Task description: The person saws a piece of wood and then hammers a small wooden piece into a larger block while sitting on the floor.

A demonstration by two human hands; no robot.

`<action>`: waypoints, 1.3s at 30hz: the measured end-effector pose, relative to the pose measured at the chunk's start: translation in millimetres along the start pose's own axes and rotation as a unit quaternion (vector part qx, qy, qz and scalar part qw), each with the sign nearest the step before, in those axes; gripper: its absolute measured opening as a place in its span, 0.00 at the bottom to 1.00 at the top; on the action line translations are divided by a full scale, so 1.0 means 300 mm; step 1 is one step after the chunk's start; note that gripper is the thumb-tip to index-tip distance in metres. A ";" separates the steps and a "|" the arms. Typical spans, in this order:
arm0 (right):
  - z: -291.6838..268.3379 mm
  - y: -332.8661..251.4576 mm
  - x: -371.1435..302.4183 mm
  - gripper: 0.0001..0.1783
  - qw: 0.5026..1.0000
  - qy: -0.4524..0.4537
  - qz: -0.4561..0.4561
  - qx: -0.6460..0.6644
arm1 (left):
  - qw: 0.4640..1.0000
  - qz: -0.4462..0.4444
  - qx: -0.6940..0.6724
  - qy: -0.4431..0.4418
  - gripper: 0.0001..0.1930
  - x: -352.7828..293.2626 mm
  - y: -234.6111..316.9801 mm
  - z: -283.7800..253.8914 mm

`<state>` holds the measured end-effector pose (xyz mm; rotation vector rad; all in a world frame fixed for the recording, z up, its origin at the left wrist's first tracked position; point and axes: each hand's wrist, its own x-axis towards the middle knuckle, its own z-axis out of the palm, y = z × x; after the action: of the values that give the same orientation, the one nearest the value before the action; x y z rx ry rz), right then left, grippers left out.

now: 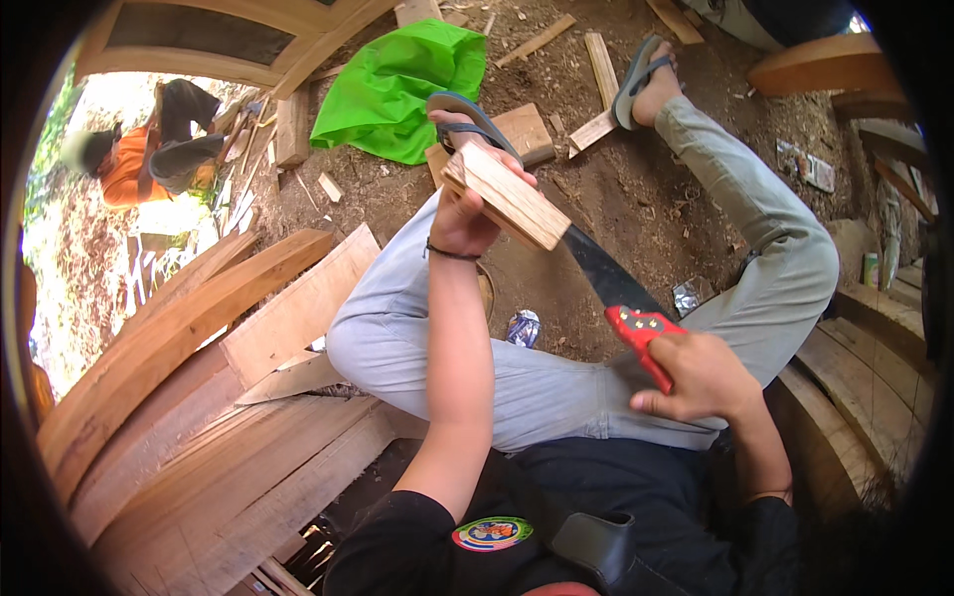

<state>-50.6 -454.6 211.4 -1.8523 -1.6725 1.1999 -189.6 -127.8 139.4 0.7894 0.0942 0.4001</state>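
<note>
My left hand point(465, 221) is wrapped round a short wooden block point(512, 197), holding it up in front of my legs. In my right hand point(701, 377) is a handsaw with a red handle point(636, 333), gripped firmly. The saw's dark blade point(608, 270) runs up and left from the handle to the near end of the block. Whether the teeth are in the wood or only beside it I cannot tell. Part of the left fingers is hidden behind the block.
A bright green sheet point(407, 87) lies on the dirt beyond my left foot, near wood offcuts point(525, 134). Curved timbers point(189, 343) and planks point(229, 487) are stacked on the left, more beams point(835, 437) on the right. A person in orange point(134, 167) sits at far left.
</note>
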 end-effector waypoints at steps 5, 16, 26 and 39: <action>-0.007 -0.027 0.021 0.39 0.988 -0.130 0.081 -0.025 | 0.998 0.011 0.054 0.019 0.30 -0.044 -0.004 0.144; -0.014 -0.054 0.270 0.34 0.934 0.263 -0.034 0.239 | 0.979 -0.040 0.145 0.141 0.34 -0.123 -0.138 0.341; -0.117 0.064 0.212 0.36 0.935 0.254 -0.129 0.212 | 0.939 -0.110 0.318 0.070 0.47 -0.159 -0.068 0.344; -0.215 0.051 0.231 0.32 0.981 0.141 -0.127 0.039 | 0.898 -0.129 0.413 0.077 0.46 -0.167 -0.081 0.331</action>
<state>4.5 -376.1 213.1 -1.6145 -1.6186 0.8438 -205.2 -229.1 189.0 1.5638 0.5394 0.1537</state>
